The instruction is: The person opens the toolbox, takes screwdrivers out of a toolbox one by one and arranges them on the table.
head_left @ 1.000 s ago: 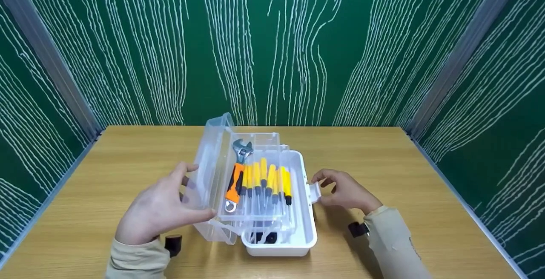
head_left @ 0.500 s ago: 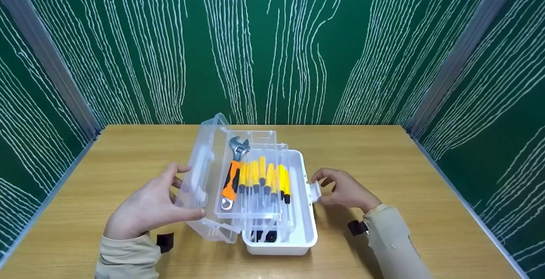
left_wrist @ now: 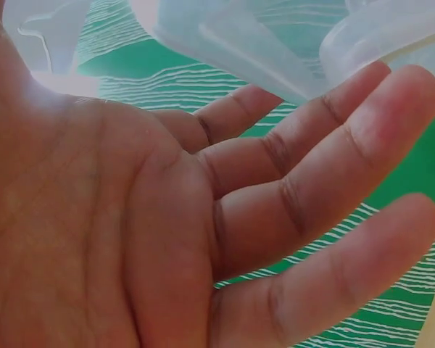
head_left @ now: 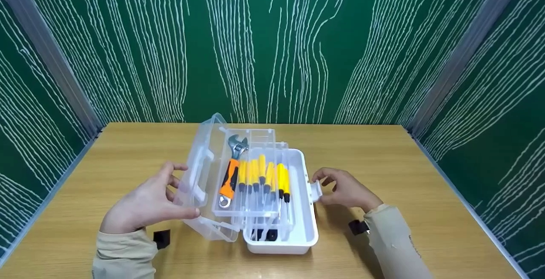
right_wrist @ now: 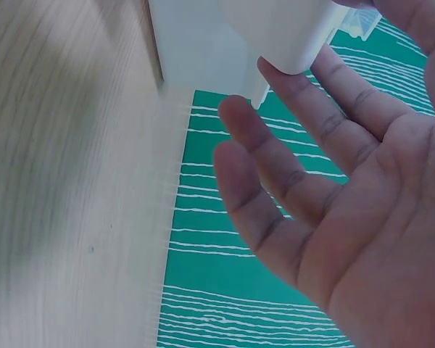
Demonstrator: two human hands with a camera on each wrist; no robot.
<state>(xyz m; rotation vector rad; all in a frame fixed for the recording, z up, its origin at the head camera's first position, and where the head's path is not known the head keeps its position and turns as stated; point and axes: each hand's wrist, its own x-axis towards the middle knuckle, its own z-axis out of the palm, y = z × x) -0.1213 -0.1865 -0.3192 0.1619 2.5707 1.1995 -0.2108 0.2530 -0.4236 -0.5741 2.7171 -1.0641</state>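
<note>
The box [head_left: 279, 248] was smooth plastic; left of it, the lid [head_left: 203, 151] glossy plastic and the wrench head [head_left: 237, 146] shiny metal; beneath it, the table [head_left: 374, 151] grained wood.

In front of you was a light-brown wooden table [head_left: 362, 151], its grain running side to side. Your white toolbox [head_left: 279, 249] stood directly on it, near the middle, long sides pointing away from you.

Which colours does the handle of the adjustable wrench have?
The wrench handle is orange and black; it shows best in the head view.
</note>
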